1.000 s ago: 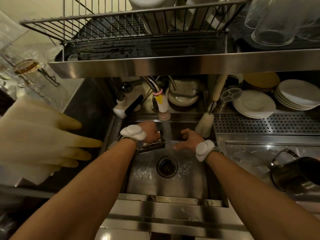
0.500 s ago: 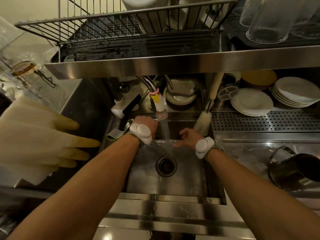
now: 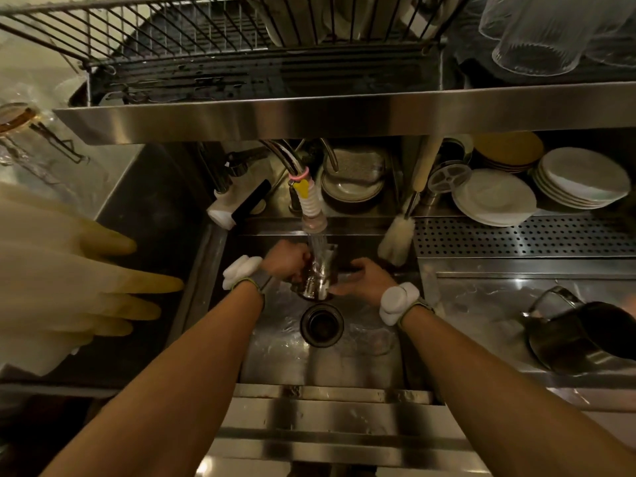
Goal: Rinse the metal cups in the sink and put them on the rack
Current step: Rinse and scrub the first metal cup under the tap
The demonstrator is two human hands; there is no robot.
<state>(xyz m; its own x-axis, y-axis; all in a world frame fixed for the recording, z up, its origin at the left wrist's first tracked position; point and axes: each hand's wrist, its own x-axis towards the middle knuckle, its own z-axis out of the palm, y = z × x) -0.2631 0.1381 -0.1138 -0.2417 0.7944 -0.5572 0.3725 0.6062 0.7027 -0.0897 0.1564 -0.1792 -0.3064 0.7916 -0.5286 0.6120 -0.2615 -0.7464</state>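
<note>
A shiny metal cup [image 3: 318, 278] is held under the running faucet [image 3: 311, 204] over the steel sink [image 3: 361, 359]. My left hand [image 3: 287, 261] grips the cup from its left side. On the cup's right, my right hand [image 3: 364, 278] touches it with fingers spread. Water streams into the cup and its lower part is blurred by splashes. The wire dish rack [image 3: 206, 39] sits on the shelf above the sink. A second metal cup [image 3: 581, 333], dark inside, lies tilted on the counter at the right.
Yellow rubber gloves [image 3: 69, 280] hang at the left. A white bottle brush [image 3: 395, 239] leans at the sink's back right corner. Stacked white plates [image 3: 495, 197] sit behind a perforated drain panel [image 3: 523, 235]. Glasses [image 3: 543, 32] stand at the upper right. The drain [image 3: 321, 325] lies below the hands.
My left hand has brought the metal cup from the sink's left back corner under the water stream. The right hand moved in to the cup's side.
</note>
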